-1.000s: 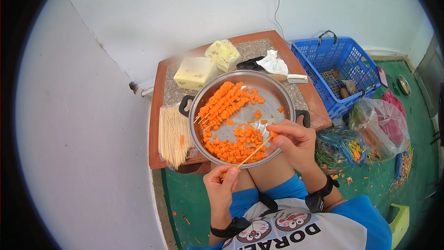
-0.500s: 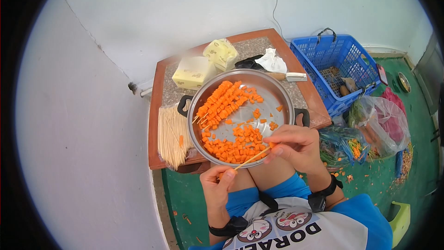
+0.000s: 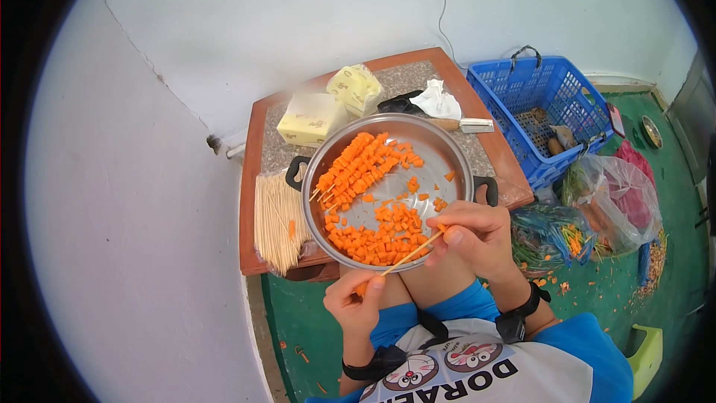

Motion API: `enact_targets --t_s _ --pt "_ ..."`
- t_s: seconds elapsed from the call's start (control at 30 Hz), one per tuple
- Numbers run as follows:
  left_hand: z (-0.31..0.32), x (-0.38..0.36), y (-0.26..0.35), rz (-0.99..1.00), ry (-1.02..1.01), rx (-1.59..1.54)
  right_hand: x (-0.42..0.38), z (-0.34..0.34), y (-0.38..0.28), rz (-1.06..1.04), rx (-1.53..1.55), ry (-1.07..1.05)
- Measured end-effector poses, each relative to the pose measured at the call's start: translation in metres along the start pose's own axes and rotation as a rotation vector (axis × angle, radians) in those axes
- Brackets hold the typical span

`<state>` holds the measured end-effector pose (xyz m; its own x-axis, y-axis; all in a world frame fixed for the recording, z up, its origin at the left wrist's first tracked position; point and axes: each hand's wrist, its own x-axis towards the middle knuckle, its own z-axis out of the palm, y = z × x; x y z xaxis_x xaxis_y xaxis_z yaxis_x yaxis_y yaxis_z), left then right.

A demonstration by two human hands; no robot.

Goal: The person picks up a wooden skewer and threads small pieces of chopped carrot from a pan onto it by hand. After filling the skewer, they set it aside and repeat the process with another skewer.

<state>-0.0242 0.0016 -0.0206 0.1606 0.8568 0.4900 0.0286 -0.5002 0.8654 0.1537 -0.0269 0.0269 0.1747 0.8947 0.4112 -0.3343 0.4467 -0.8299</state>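
Note:
My left hand (image 3: pixel 353 302) is closed on the lower end of a bamboo skewer (image 3: pixel 412 255), with some orange carrot showing between the fingers. At the skewer's other end, my right hand (image 3: pixel 477 235) pinches a small carrot piece (image 3: pixel 442 228) at the tip. Both hands are at the near rim of a wide steel pot (image 3: pixel 453 151) with black handles. Several finished carrot skewers (image 3: pixel 356 168) lie in the pot's far left part. Loose carrot cubes (image 3: pixel 379 237) are heaped along its near side, with a few scattered across the bottom.
The pot stands on a wood-edged table (image 3: pixel 252 149). Left of it lies a bundle of bamboo skewers (image 3: pixel 276 216); behind are yellow tissue packs (image 3: pixel 309 118) and a wooden-handled blade (image 3: pixel 476 125). A blue basket (image 3: pixel 498 104) and plastic bags (image 3: pixel 608 198) stand on the green floor at right.
Both hands stay on the skewer, with only slight shifts. The carrot piece at the right fingertips shows more clearly, and my left hand has turned a little.

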Motion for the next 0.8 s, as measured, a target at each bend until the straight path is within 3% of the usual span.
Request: enact_targets --t_s 0.03,0.1,0.23,0.3,0.33,0.4,0.43,0.47,0.5,0.53,0.6,0.63,0.7,0.73,0.8 --pt "0.000 0.001 -0.001 0.001 0.000 0.000 0.001 0.000 0.001 -0.006 0.020 0.038" --pt "0.000 0.004 -0.006 0.237 0.023 0.069 0.001 -0.005 -0.002 0.045 0.061 0.002" --pt "-0.003 0.006 -0.002 0.334 0.032 0.126 0.002 -0.006 -0.006 0.103 0.120 -0.024" --pt "-0.007 0.002 0.003 -0.303 -0.106 -0.105 0.002 -0.006 -0.005 0.064 0.081 -0.049" --pt "-0.010 0.005 0.003 -0.301 -0.108 -0.107 0.002 -0.007 -0.005 0.026 0.042 -0.075" --pt "-0.017 0.012 0.002 -0.833 -0.319 -0.912 0.003 -0.007 -0.005 0.009 0.033 -0.112" --pt "-0.015 0.011 0.003 -0.833 -0.319 -0.911 0.003 -0.007 -0.005 -0.008 0.024 -0.151" --pt "-0.011 0.008 0.003 -0.709 -0.284 -0.770 0.003 -0.005 -0.006 -0.009 0.024 -0.151" --pt "-0.006 0.006 0.004 -0.586 -0.248 -0.628 0.003 -0.002 -0.008 0.000 0.046 -0.100" --pt "-0.002 0.005 0.004 -0.586 -0.249 -0.628 0.002 0.000 -0.009 0.009 0.066 -0.049" --pt "0.004 0.005 0.003 0.122 -0.001 0.086 0.001 -0.001 -0.006 0.029 0.072 -0.004" --pt "0.008 0.006 0.000 0.123 -0.001 0.087 0.001 -0.001 -0.004 0.049 0.078 0.039" --pt "0.012 0.008 -0.008 0.446 0.117 0.164 0.002 -0.003 -0.001 0.082 0.111 0.049" --pt "0.010 0.007 -0.004 0.446 0.119 0.165 0.002 -0.003 -0.001 0.118 0.145 0.060" --pt "0.003 0.006 0.008 -0.103 -0.026 0.061 0.002 0.000 -0.001 0.090 0.120 0.053"
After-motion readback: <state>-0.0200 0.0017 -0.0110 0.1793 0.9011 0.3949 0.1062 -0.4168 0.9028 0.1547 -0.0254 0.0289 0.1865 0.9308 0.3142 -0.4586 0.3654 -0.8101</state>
